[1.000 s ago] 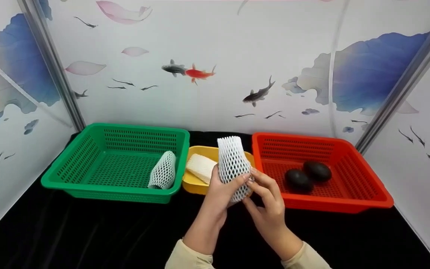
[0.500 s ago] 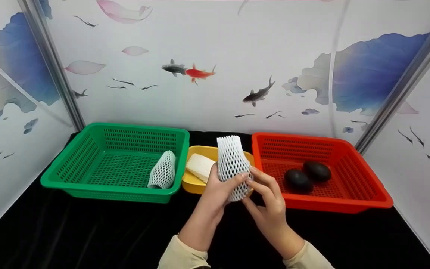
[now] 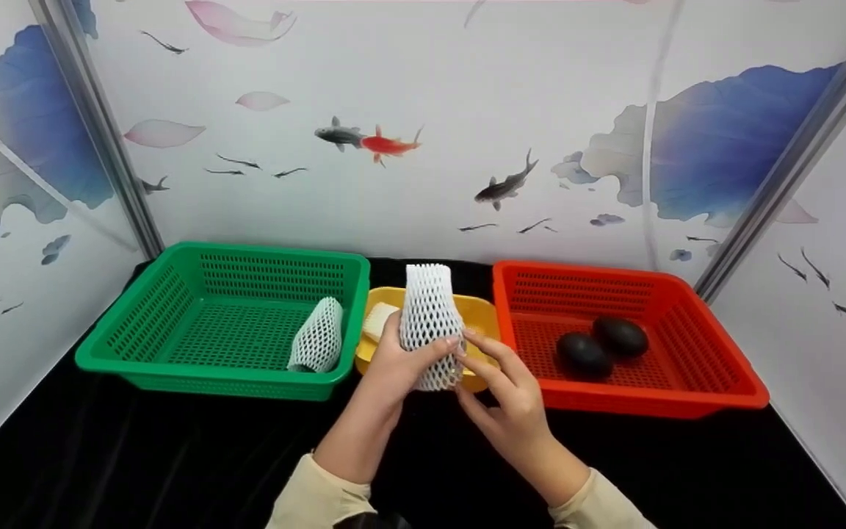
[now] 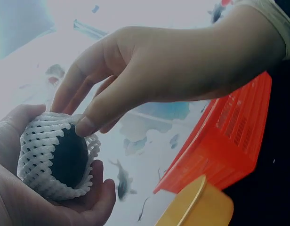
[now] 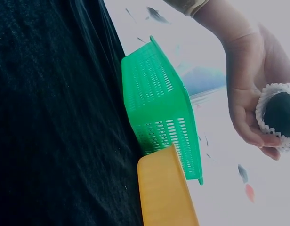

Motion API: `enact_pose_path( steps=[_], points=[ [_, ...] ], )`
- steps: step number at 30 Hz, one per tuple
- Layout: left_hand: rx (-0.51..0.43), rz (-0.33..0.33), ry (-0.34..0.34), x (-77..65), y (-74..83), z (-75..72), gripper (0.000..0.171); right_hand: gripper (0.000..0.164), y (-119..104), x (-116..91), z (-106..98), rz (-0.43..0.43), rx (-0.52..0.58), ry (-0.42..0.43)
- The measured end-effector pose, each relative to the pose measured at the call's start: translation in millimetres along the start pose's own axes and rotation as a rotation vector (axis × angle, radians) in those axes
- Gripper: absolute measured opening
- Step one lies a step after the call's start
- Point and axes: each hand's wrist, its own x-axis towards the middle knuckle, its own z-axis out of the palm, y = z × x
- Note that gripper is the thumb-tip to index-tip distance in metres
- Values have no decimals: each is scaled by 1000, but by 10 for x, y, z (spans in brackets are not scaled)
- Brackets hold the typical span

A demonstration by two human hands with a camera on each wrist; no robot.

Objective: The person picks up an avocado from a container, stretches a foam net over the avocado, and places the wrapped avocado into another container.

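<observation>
A white foam net sleeve [image 3: 429, 301] stands upright between both hands, over the yellow tray [image 3: 478, 312]. Inside its lower opening sits a dark oval fruit [image 4: 70, 157], also visible as a dark fruit end [image 5: 280, 113] in the right wrist view. My left hand [image 3: 386, 371] wraps round the sleeve, thumb across its front. My right hand [image 3: 507, 400] pinches the sleeve's lower edge; in the left wrist view its thumb [image 4: 86, 126] lies at the rim against the fruit. Another white sleeve [image 3: 379, 320] lies in the yellow tray, partly hidden by my left hand.
On the left is a green basket [image 3: 129, 366] with one netted fruit [image 3: 318, 336] inside. A red basket [image 3: 658, 404] on the right holds two dark oval fruits [image 3: 620, 336]. Black cloth [image 3: 195, 455] covers the table; printed panels [image 3: 423, 206] stand behind and at both sides.
Both hands have shifted slightly left with the sleeve, which stands straighter and now covers more of the white sleeve in the tray. The grip looks unchanged.
</observation>
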Motion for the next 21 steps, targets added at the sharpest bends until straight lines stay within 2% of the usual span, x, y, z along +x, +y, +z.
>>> enact_pose_path(
  steps=[6, 15, 21],
  points=[
    [95, 19, 16, 25, 42, -178, 79, 28, -5, 24, 105, -7, -6, -48],
    [265, 34, 123, 1, 115, -513, 85, 19, -77, 38, 368, -11, -21, -69],
    [376, 18, 169, 6, 147, -708, 90, 18, -116, 21, 552, 5, 2, -128]
  ],
)
